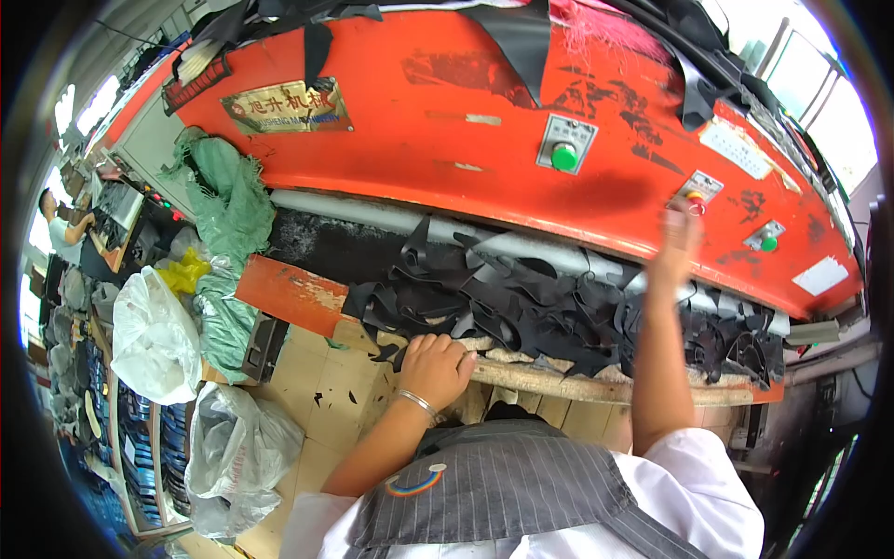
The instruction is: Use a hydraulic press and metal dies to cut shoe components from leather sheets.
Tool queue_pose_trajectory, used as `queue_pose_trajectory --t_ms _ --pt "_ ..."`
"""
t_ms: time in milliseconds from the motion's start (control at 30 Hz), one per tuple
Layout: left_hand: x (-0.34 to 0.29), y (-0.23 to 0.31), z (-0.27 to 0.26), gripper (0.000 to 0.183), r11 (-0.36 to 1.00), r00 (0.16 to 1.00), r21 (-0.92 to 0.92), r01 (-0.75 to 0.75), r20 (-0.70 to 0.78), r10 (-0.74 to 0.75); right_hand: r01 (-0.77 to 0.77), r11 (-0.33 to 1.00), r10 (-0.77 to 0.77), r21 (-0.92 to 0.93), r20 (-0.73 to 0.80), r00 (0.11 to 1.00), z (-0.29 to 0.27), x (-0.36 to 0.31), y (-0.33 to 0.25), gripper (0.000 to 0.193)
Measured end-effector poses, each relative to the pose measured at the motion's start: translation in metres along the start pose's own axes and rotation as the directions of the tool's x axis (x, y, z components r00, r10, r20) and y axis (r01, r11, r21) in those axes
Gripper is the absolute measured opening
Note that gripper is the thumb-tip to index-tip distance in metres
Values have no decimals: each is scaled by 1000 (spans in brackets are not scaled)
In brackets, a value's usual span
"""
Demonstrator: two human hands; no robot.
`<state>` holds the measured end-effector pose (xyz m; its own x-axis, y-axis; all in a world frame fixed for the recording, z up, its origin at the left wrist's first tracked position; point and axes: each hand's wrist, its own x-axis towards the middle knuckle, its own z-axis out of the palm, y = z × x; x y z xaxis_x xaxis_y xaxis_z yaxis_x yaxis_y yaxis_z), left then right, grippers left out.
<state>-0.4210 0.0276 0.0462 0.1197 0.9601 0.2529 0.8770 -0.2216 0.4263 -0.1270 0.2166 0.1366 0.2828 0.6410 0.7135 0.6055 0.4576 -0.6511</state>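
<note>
My left hand (pixel 438 370), a metal bangle at its wrist, rests on the near edge of the machine bed (pixel 610 387). Its fingers lie over the edge beside a heap of curled black sheet offcuts (pixel 507 298). My right hand (pixel 678 244) is raised above the offcuts at the red machine's front panel (pixel 447 154). Its fingertips are at the red push button (pixel 696 203), partly covering it. Motion smears those fingers, so their grip and any contact are unclear. A green push button (pixel 564 156) sits farther left on the panel, another green button (pixel 768 243) to the right.
Black sheets (pixel 517 42) hang over the machine's top. To the left are a green woven sack (pixel 223 191), a white plastic bag (pixel 154 335) and a clear bag (pixel 237 456). An orange plate (pixel 289 296) juts out at the bed's left. Another person (pixel 65 233) works at the far left.
</note>
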Motion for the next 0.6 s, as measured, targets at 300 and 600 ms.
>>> queue_pose_trajectory --t_ms 300,600 --pt "3 -20 31 17 1000 997 -9 7 -72 -8 -205 963 60 173 604 795 120 -95 -54 23" --pt "55 -89 0 35 986 976 48 -161 159 151 27 956 217 -293 763 609 230 -126 -42 54"
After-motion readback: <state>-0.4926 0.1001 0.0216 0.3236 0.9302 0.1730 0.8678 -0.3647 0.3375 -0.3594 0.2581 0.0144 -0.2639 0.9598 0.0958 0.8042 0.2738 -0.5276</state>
